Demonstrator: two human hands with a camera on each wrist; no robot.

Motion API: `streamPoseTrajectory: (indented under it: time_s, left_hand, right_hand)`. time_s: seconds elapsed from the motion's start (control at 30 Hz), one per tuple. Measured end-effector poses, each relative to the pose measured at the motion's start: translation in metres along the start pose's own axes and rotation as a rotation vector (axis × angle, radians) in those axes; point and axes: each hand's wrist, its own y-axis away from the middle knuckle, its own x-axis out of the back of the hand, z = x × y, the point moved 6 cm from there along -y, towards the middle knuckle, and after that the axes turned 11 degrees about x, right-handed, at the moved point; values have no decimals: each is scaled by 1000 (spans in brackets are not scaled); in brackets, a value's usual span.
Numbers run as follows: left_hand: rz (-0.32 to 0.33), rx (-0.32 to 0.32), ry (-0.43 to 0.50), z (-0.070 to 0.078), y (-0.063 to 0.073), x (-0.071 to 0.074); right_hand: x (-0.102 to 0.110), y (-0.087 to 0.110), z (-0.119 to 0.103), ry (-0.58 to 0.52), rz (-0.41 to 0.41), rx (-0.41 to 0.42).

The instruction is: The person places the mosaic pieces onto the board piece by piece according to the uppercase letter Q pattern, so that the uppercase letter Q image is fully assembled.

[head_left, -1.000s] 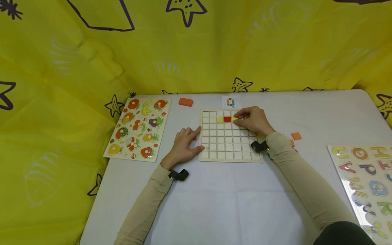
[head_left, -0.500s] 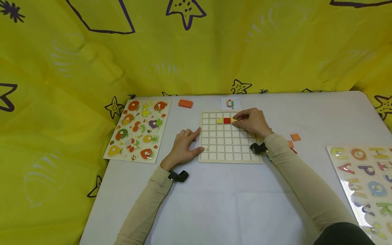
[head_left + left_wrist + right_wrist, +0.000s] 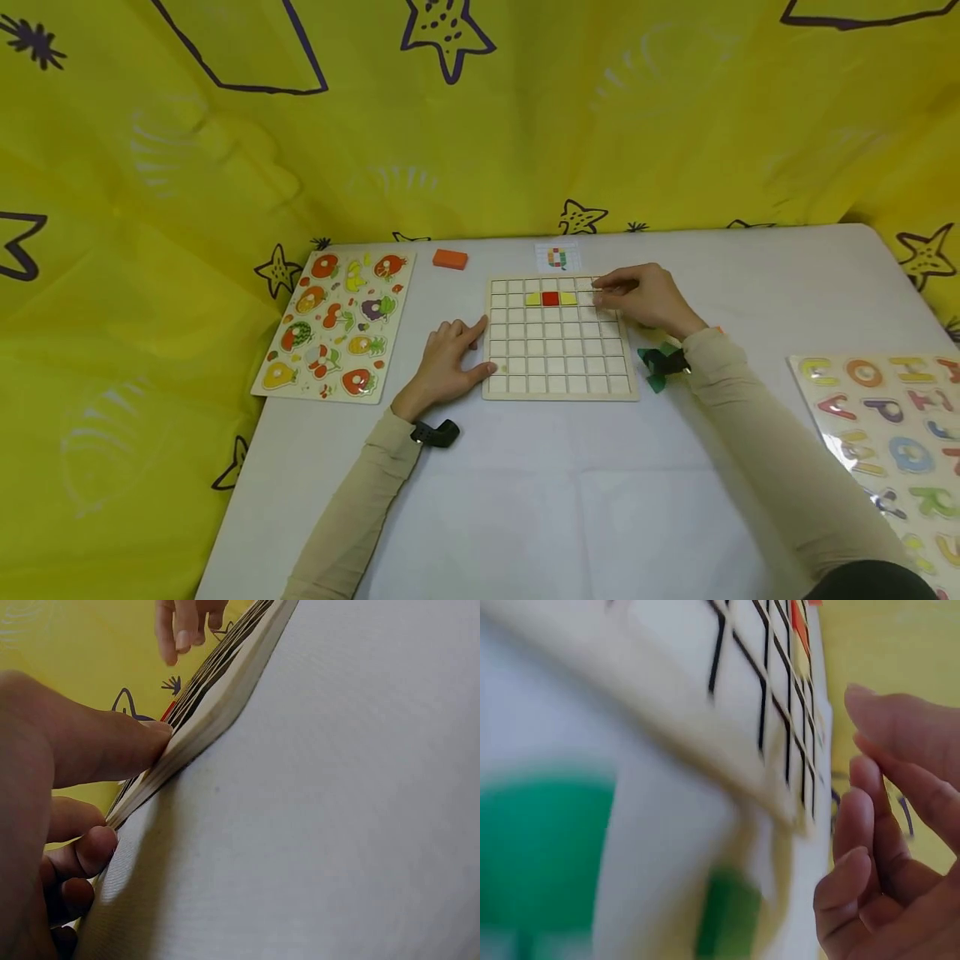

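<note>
Left hand on the grid board, right hand holding nothing above it

The thumb and index finger of the left hand (image 3: 447, 367) are spread apart, their tips touching the left edge of a pale wooden square grid board (image 3: 557, 384). The right hand (image 3: 652, 298) hovers over the board's upper right part, thumb and index tips close but apart with nothing between them.

In the second row from the top, a red square tile (image 3: 551, 298) sits between a left yellow tile (image 3: 532, 299) and a right yellow tile (image 3: 568, 298).

Green pieces (image 3: 655, 382) lie just beside the board's right edge, partly hidden by the black wrist strap (image 3: 663, 361). Beyond the far edge lies a white paper card with a small coloured pattern (image 3: 557, 257); an orange rectangular block (image 3: 450, 259) lies to its left. A fruit-picture board (image 3: 333, 325) lies at the left of the white-covered table (image 3: 487, 517), a coloured-letter board (image 3: 885, 433) at the right. Yellow cloth with dark star drawings (image 3: 480, 150) hangs behind.
</note>
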Motion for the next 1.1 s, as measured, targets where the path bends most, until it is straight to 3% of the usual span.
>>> streamPoseTrajectory:
  time_s: [0.33, 0.6, 1.1]
  left_hand:
    - [13, 15, 3, -5, 2, 3]
    - [18, 25, 14, -8, 1, 2]
    - [3, 1, 18, 2, 1, 1]
  right_hand:
    - [31, 32, 20, 120, -47, -27]
    - [28, 42, 35, 178, -99, -8]
    - [29, 48, 36, 165, -87, 18]
